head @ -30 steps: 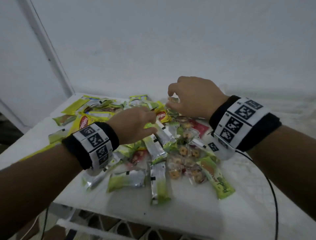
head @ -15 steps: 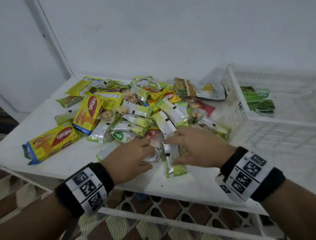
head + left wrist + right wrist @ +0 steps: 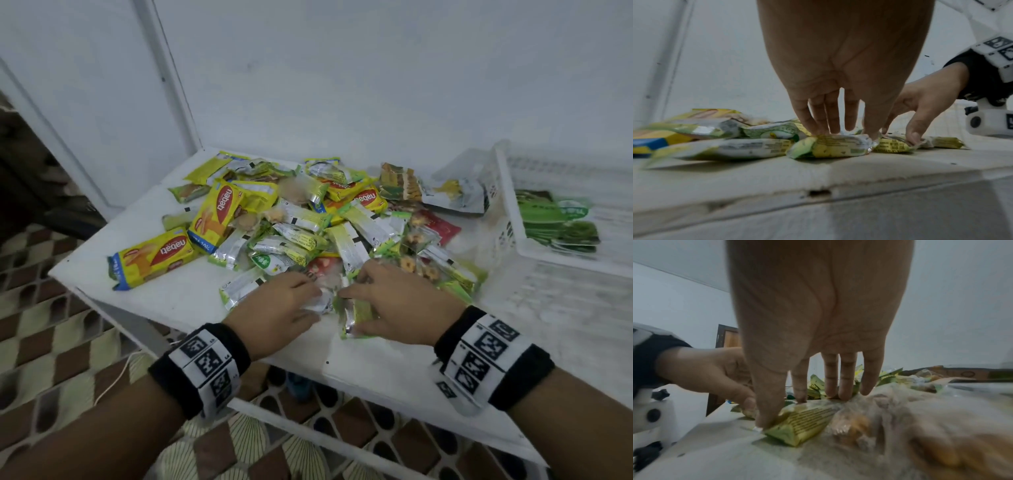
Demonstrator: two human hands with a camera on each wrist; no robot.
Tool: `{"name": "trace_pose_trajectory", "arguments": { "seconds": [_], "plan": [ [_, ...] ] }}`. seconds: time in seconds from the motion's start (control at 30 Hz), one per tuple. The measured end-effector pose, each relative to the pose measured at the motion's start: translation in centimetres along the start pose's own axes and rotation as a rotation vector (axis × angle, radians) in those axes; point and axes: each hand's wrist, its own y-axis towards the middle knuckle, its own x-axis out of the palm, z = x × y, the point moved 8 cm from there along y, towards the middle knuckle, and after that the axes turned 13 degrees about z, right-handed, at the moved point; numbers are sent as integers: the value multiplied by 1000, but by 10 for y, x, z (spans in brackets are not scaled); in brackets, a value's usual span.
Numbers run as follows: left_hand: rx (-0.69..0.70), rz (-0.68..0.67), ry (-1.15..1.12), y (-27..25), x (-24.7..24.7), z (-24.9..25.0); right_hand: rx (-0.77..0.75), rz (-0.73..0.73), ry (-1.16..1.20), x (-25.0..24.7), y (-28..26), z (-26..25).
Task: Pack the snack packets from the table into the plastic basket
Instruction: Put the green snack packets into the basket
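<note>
Since half a second ago, little has shifted: your hands sit on the same near edge of the heap.

Item 1, left hand [image 3: 274, 315]: fingers pointing down onto a green-and-silver foil snack packet [image 3: 830, 146], thumb at its end; whether it is pinched or only pressed, you cannot tell.

Item 2, right hand [image 3: 394, 305]: thumb and fingers closing on a green-and-yellow foil packet [image 3: 803, 423] beside the left's.

Item 3, heap of mixed snack packets [image 3: 308, 222]: just beyond your fingertips on the white surface [image 3: 171, 301].

Item 4, white slatted plastic basket [image 3: 507, 192]: well right of both hands, green packets already inside.

Risk, as a judgement: slick foil may slip from a shallow pinch, and dragging could push near-edge packets off the surface.
</note>
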Motion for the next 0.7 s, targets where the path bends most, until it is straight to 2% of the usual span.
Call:
{"name": "trace_pose_trajectory", "arguments": {
  "seconds": [0.13,0.23,0.33,0.43,0.53,0.7],
  "plan": [
    [-128,106,46,-10,-31,-21,-42,115,4,-20,8,-9],
    [-204,119,156,-12,-51,-48,-79,218,-13,-35,24,-20],
    [-245,42,203,-15,-58,-67,-108,276,-1,-42,44,-38],
    [-271,-152,222,-19,-49,-85,-121,301,-16,-41,68,-57],
    [-212,-230,196,-20,-45,-95,-103,286,-54,-35,95,-76],
    [-49,-229,117,-25,-38,-108,-28,190,-169,-15,124,-89]
  ]
}}
